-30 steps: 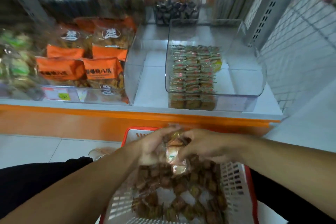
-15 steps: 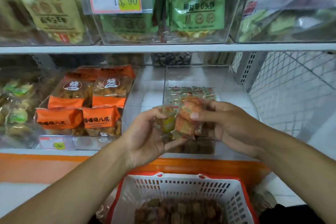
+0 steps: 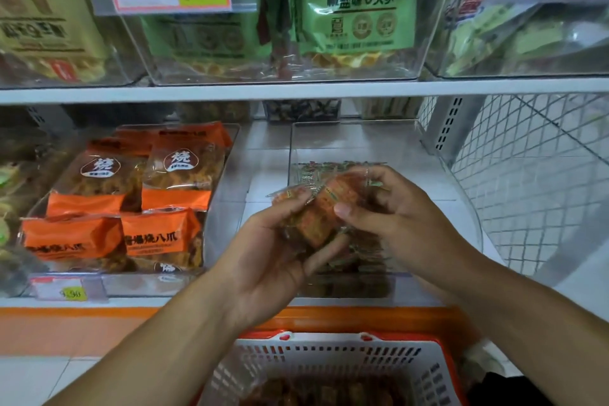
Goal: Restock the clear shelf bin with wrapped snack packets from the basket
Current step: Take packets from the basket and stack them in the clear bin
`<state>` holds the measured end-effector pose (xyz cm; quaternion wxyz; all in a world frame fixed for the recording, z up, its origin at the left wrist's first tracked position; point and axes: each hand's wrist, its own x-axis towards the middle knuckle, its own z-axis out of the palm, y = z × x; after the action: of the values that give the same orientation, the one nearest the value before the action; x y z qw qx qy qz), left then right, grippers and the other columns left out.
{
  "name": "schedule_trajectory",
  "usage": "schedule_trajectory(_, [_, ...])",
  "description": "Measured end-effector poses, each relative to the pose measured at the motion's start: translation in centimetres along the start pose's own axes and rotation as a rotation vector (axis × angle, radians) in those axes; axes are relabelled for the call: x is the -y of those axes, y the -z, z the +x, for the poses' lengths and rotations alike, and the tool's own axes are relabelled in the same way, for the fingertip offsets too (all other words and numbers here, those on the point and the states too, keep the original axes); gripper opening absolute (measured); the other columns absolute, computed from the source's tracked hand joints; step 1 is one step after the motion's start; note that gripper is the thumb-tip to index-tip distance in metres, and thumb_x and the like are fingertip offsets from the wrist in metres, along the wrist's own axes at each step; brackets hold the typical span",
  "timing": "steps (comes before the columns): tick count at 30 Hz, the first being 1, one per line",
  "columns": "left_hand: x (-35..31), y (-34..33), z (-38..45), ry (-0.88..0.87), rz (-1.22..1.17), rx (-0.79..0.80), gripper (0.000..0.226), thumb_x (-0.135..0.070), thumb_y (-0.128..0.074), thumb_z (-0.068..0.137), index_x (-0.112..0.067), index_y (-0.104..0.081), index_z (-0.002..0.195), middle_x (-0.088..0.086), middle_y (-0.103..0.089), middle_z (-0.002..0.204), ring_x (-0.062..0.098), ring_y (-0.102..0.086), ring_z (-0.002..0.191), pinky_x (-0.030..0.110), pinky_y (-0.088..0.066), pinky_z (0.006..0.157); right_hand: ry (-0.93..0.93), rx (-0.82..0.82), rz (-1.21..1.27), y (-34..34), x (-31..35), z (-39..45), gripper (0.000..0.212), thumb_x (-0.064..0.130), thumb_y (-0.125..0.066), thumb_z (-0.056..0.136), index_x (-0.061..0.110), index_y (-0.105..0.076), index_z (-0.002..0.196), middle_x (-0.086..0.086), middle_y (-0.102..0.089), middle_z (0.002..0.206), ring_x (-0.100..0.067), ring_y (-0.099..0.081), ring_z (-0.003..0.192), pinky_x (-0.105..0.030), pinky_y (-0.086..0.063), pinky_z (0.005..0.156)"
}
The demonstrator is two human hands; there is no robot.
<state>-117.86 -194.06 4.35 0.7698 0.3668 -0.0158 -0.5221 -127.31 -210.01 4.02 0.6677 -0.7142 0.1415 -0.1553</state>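
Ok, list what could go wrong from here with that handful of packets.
1. Both the left hand and right hand grip a loose bunch of snack packets in front of the clear bin; one could slip and drop toward the basket or the floor.
2. Dropped in carelessly, they may upset the packets already in the bin.

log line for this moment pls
phase: carry to bin | left hand + right hand: hold snack packets | clear bin: part filled | basket: below
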Motion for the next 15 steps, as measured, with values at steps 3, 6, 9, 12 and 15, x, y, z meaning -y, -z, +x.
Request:
schedule_trajectory(3, [-0.1, 0.0, -0.1, 0.006, -0.046, -0.03, 0.023, -0.015, -0.069, 0.086, -0.004, -0.08, 0.104, 0.024, -0.07, 0.124, 0.032, -0.072, 0.109, 0.037, -0.064, 0.079, -0.019, -0.015, -0.008, 0.2, 0.2, 0.2, 0.039, 0.031, -0.082, 0.08, 0.034, -0.062, 0.113, 0.008, -0.077, 0.108, -0.01, -0.073, 0.1, -0.038, -0.055, 0.088])
schedule_trajectory(6, [0.0, -0.4, -0.7, -0.004, -0.045, -0.045, 0.027, -0.016, -0.07, 0.083, -0.003, -0.079, 0.106, 0.024, -0.071, 0.121, 0.033, -0.073, 0.107, 0.034, -0.065, 0.072, -0.01, -0.059, 0.003, 0.4, 0.7, 0.2, 0.033, 0.022, -0.079, 0.084, 0.032, -0.062, 0.112, 0.01, -0.077, 0.105, -0.009, -0.074, 0.096, -0.034, -0.053, 0.083])
schedule_trajectory(9, [0.3, -0.6, -1.0, -0.045, -0.033, -0.09, 0.024, -0.017, -0.07, 0.086, -0.007, -0.078, 0.106, 0.023, -0.073, 0.117, 0.033, -0.075, 0.099, 0.032, -0.064, 0.065, 0.02, -0.019, 0.06, 0.9, 1.5, -0.1, 0.036, 0.024, -0.081, 0.079, 0.038, -0.068, 0.109, 0.006, -0.078, 0.107, -0.012, -0.074, 0.096, -0.027, -0.054, 0.076])
schedule_trajectory(12, [0.6, -0.7, -1.1, -0.079, -0.034, -0.116, 0.019, -0.019, -0.068, 0.089, -0.009, -0.076, 0.104, 0.021, -0.075, 0.11, 0.03, -0.077, 0.086, 0.03, -0.063, 0.058, -0.051, 0.167, 0.253, 1.3, 1.9, -0.4, 0.042, 0.026, -0.085, 0.064, 0.024, -0.077, 0.106, -0.005, -0.077, 0.111, -0.017, -0.074, 0.1, -0.024, -0.058, 0.074])
schedule_trajectory(15, [0.7, -0.5, -1.1, -0.09, 0.053, -0.115, 0.022, -0.025, -0.07, 0.085, -0.012, -0.079, 0.101, 0.017, -0.076, 0.1, 0.023, -0.076, 0.078, 0.028, -0.062, 0.055, -0.113, 0.282, 0.155, 1.4, 1.7, -0.6, 0.046, 0.022, -0.089, 0.062, 0.022, -0.078, 0.107, -0.006, -0.075, 0.114, -0.022, -0.072, 0.108, -0.031, -0.059, 0.089])
